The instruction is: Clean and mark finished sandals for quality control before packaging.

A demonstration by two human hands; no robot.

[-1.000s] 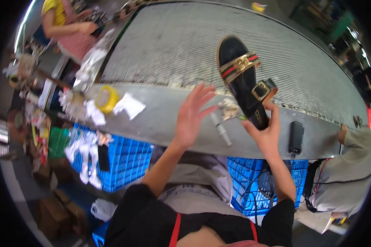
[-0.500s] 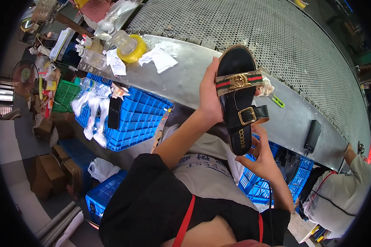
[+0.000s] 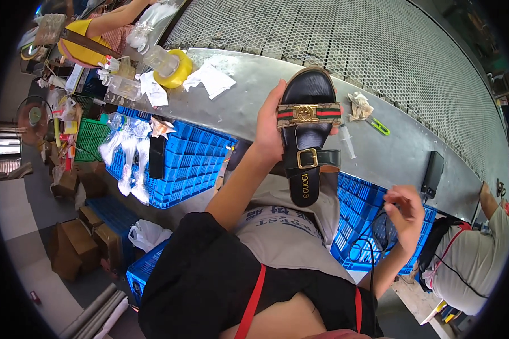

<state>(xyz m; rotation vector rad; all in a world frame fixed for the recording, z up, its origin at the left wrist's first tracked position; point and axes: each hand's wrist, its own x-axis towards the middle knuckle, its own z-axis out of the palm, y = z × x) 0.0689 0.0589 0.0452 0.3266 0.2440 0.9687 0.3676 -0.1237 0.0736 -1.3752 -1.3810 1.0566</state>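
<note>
1. Bare left hand [image 3: 269, 127]: closed along the sandal's left edge, by its far half; some fingers pass beneath, tips peeping out at the right edge. Grip looks firm.
2. Black open-toed sandal [image 3: 323, 137]: directly right of the left hand's palm, raised over the bench's near edge. Long axis runs near–far, toe far, heel near, footbed up. Left hand is the nearer, in contact.
3. Bare right hand [image 3: 408, 217]: well apart, right and nearer; fingers loosely curled, part open, nothing seen in them.
4. Materials, from left: blue lattice-sided plastic crate [image 3: 195, 164]; glossy yellow tape roll [image 3: 180, 72]; creased white paper scraps [image 3: 214, 81]; pale grey honeycomb mesh [image 3: 254, 28], far.
5. Sandal: smooth black footbed, rounded toe; patterned beige band [image 3: 287, 115] striped red and green, gold metal ornament [image 3: 306, 114]; shiny black strap, square gold buckle [image 3: 307, 159].
6. Further right: slim translucent syringe [image 3: 348, 142], crumpled beige wad [image 3: 359, 107], bright green cutter [image 3: 380, 127], dull grey metal bench [image 3: 393, 161], black oblong device [image 3: 433, 174].
</note>
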